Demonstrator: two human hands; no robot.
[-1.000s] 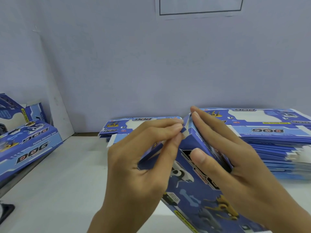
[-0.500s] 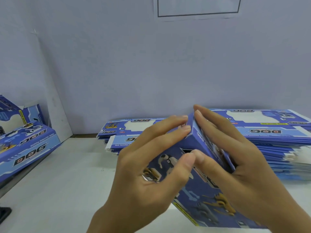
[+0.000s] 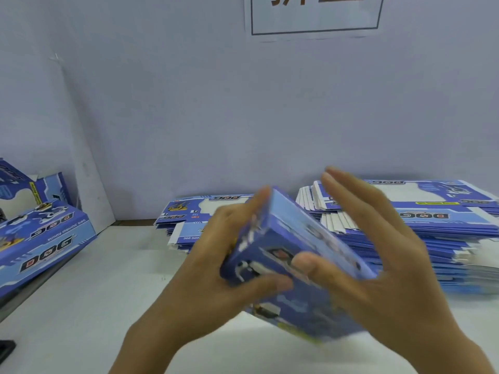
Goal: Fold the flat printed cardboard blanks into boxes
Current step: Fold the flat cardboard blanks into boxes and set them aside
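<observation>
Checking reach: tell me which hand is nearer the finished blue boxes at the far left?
Left. The left hand lies closer to the finished blue boxes; the right hand is across the held box.

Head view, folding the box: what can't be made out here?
- Box: print and end flaps motion-blurred.
- Left hand: fingertips hidden behind the box.
- Right hand: blurred; contact with box unclear.
- Wall sign: text cut off by top edge.
</observation>
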